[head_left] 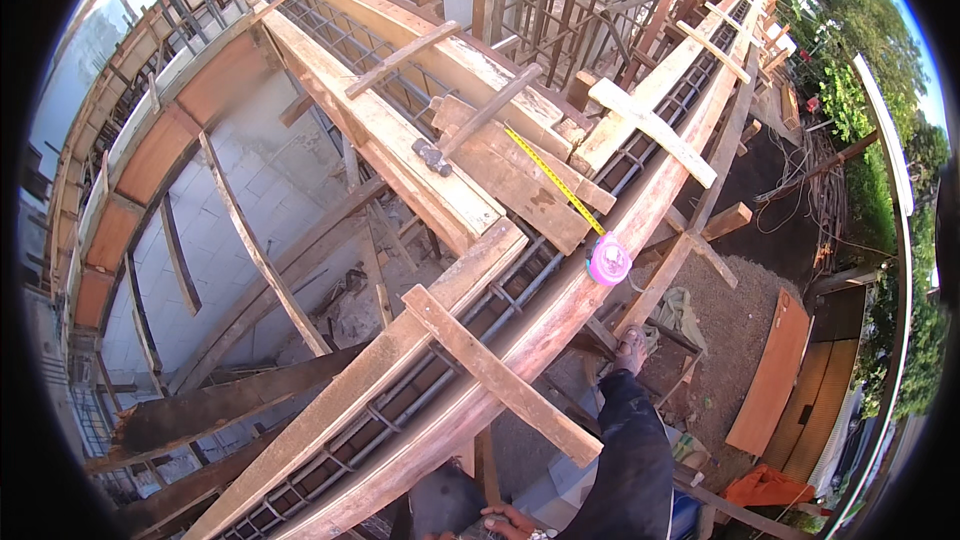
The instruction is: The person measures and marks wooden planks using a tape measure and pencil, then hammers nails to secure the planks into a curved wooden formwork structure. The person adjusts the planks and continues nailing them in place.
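At 6 o'clock the right hand (512,522) bends its fingers at a small object (494,521); I cannot tell its grip, nor the left hand's. A crosspiece (500,375) lies between the right hand and the tape (610,260) at 3 o'clock, with the hammer (433,157) at 11 o'clock.

Bright outdoor daylight fills the view. On the pink, round tape measure (610,260) the face shows a pale glare; above right of it, the flat whitish wooden crosspiece (655,130) looks nearly bleached. Left of it, haze veils the upper grey block wall (230,180). Below it, the bare right hand (512,521) is perhaps blurred. Far right, the long white pole (893,145) bows with lens distortion.
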